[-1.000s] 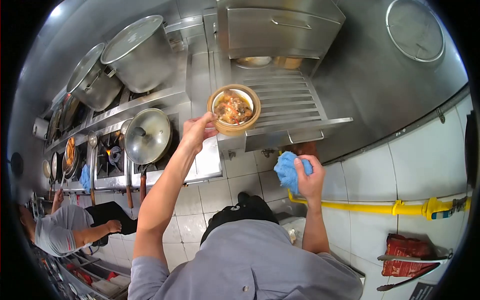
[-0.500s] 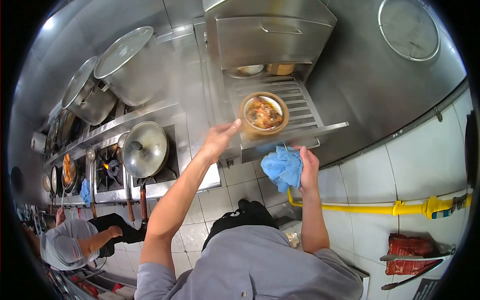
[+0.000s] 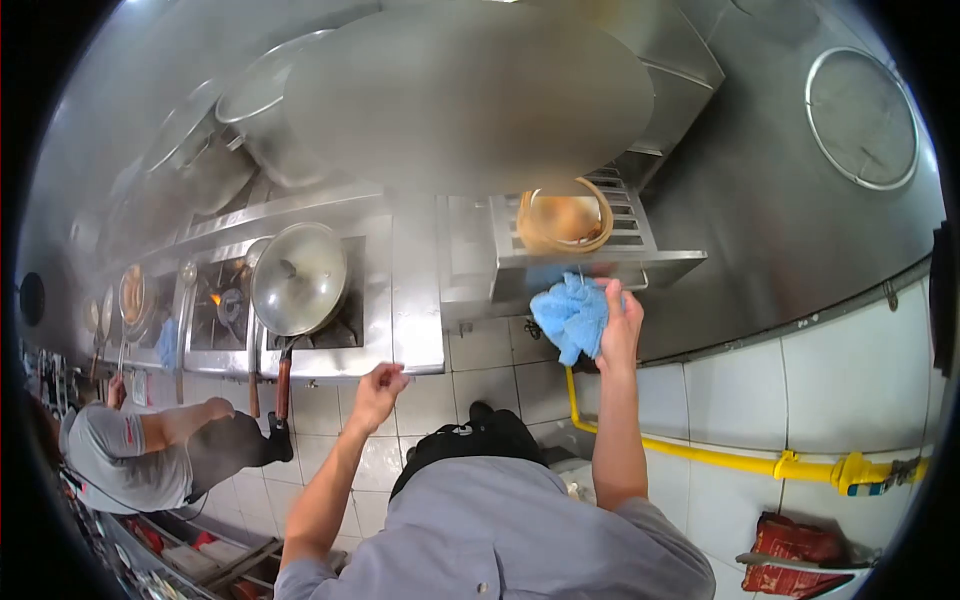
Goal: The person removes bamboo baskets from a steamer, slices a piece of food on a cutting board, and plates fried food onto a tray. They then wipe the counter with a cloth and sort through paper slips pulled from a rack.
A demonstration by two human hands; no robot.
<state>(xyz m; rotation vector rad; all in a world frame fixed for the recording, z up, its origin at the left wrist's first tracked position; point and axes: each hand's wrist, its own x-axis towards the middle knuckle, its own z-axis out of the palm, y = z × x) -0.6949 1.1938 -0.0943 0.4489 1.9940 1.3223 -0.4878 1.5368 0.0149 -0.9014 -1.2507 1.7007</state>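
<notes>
My right hand [image 3: 619,325] is closed on a blue cloth [image 3: 571,318], held against the front of the pulled-out steamer drawer [image 3: 672,262], by its handle. On the drawer's slatted rack sits a round bamboo steamer basket [image 3: 531,233] with a bowl of food [image 3: 566,217] inside, its details blurred. My left hand [image 3: 378,398] hovers just off the front edge of the steel stove top, fingers curled in, and I see nothing in it. A grey blur covers the steamer cabinet's upper part.
At left, a lidded wok [image 3: 300,280] sits on the stove, its handle jutting out over the front edge. A burner flame [image 3: 216,299] shows beside it. Another person [image 3: 130,450] stands at far left. A yellow pipe [image 3: 700,452] runs low along the right wall.
My left hand has drawn back from beside the steamer basket to the stove's front edge. My right hand keeps the cloth at the drawer. The view has shifted, and grey blur now covers the upper middle.
</notes>
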